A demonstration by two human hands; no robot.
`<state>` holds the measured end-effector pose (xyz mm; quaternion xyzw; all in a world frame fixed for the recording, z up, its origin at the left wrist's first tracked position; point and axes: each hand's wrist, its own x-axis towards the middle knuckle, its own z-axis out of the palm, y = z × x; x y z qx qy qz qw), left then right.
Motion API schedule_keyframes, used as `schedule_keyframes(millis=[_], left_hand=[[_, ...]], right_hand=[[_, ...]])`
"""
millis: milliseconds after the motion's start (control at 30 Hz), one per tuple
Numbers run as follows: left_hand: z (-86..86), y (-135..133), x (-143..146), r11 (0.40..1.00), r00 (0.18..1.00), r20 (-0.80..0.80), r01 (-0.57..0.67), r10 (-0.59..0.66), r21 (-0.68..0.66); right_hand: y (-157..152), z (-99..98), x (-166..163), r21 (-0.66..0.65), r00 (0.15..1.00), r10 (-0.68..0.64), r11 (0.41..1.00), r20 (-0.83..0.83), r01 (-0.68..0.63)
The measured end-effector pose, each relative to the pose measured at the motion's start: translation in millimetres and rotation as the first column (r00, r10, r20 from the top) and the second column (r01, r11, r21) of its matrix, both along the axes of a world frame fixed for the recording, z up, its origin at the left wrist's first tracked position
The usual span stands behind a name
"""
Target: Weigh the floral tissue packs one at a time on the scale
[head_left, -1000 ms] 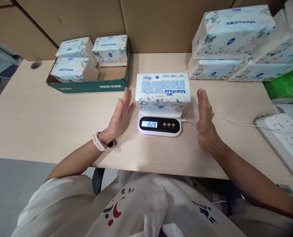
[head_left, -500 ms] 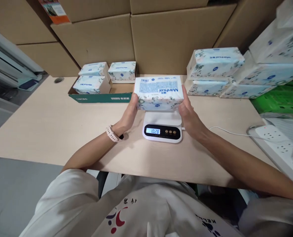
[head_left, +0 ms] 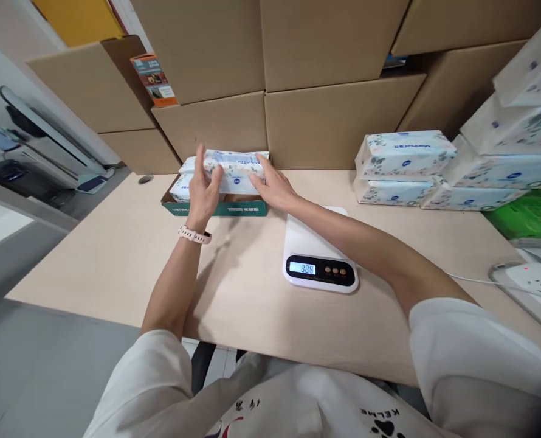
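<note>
A white and blue tissue pack [head_left: 236, 169] is held between both my hands above the green-sided cardboard tray [head_left: 220, 208] at the back left of the desk. My left hand [head_left: 203, 190], with a pale wristband, presses the pack's left end with fingers upright. My right hand [head_left: 273, 185] grips its right end. More tissue packs [head_left: 179, 187] lie in the tray under it. The white kitchen scale [head_left: 318, 255] stands bare near the desk's middle, its lit display showing digits.
Stacked tissue packs [head_left: 402, 164] fill the back right. Cardboard boxes [head_left: 334, 115] line the wall behind. A white power strip [head_left: 532, 283] with a cable lies at the right edge, a green crate [head_left: 532, 216] behind it. A printer [head_left: 37, 158] sits left.
Both hands closed on the pack on the scale, lifted it, and carried it left and back over the tray. The scale's reading changed from 102.8.
</note>
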<state>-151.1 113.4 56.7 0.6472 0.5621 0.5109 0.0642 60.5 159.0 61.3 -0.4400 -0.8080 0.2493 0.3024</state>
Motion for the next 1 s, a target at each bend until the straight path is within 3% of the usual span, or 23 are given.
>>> schedule_keyframes(millis=[167,367,467,533,600,700,767,833,900,1000], left_hand=[[-26.4,13.9,-9.1,0.981,0.953,-0.295,-0.119,0.07,-0.151],[-42.4,13.1,0.0,0.951,0.919,-0.384,-0.193,0.089,-0.242],[-36.1,7.3,7.8,0.944,0.911,-0.393,-0.235,0.129,-0.234],[-26.0,1.0,16.1,0.952,0.919,-0.364,-0.234,0.151,-0.196],[-13.9,-5.2,29.7,0.978,0.951,-0.288,-0.156,0.112,-0.135],[0.7,-4.9,65.7,0.992,0.992,-0.078,0.097,-0.104,-0.081],[5.4,7.8,101.3,0.942,0.946,0.131,0.311,-0.295,-0.125],[6.6,31.1,143.1,0.833,0.827,0.372,0.515,-0.421,-0.203],[5.0,61.3,186.2,0.713,0.703,0.571,0.647,-0.423,-0.269],[-3.0,106.3,243.0,0.65,0.659,0.653,0.688,-0.374,-0.323]], right_hand=[[7.0,-13.4,-4.5,0.071,0.983,0.066,0.994,0.174,-0.08],[-5.0,-8.1,17.3,0.105,0.969,0.142,0.981,0.201,-0.165],[-1.0,-3.2,63.3,0.252,0.993,-0.016,0.968,0.119,-0.015],[5.9,-3.2,109.7,0.371,0.979,-0.202,0.908,-0.018,0.194],[11.5,-7.8,161.2,0.446,0.904,-0.369,0.786,-0.217,0.428],[12.8,-22.8,228.7,0.39,0.74,-0.503,0.634,-0.447,0.667],[11.9,-34.8,259.1,0.332,0.675,-0.551,0.598,-0.491,0.729],[14.3,-45.5,278.2,0.277,0.63,-0.583,0.583,-0.512,0.764],[22.5,-54.3,289.5,0.19,0.578,-0.607,0.582,-0.545,0.791],[42.4,-66.6,299.3,0.009,0.503,-0.662,0.6,-0.557,0.8]])
